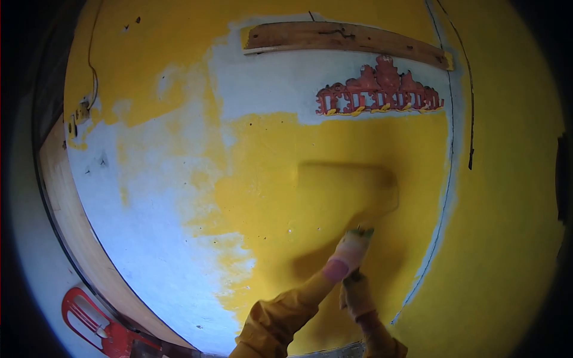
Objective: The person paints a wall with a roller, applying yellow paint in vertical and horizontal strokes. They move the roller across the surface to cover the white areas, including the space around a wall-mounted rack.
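Note:
A paint roller, blurred by motion, lies against the yellow painted wall; its wire frame bends down on the right towards my hands. My left hand, in a pale glove with a purple cuff, is closed round the upper part of the roller handle. Just below it, my right hand, also gloved, is wrapped round the lower handle. Most of the handle is hidden by the gloves. Pale blue-white patches show on the wall to the left of the yellow.
A wooden board is fixed high on the wall, above a red ornamental rack. Cables and a socket are at the upper left. A dark cord hangs at the right. A red chair stands at the lower left.

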The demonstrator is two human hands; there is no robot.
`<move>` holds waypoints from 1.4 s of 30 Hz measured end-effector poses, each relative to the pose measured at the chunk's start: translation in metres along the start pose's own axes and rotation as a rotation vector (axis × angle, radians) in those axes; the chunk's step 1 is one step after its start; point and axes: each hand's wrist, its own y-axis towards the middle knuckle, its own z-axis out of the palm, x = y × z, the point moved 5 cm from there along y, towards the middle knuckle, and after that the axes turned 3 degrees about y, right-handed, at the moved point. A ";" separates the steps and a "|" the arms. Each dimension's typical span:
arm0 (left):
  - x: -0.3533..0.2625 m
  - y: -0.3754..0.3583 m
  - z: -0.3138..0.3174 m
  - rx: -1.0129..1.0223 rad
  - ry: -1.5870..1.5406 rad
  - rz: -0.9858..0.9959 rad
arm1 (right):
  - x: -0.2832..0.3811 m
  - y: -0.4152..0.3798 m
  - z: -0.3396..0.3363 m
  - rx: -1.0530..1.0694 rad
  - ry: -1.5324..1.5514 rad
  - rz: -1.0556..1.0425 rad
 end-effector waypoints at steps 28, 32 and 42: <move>0.051 -0.090 0.091 0.009 -0.664 -0.350 | -0.042 -0.051 -0.010 -0.121 -0.441 -0.279; 0.034 -0.079 0.067 0.025 -0.758 -0.457 | -0.046 -0.063 -0.015 -0.135 -0.343 -0.165; 0.039 -0.085 0.070 0.047 -0.891 -0.414 | -0.024 -0.078 -0.012 -0.180 -0.668 -0.081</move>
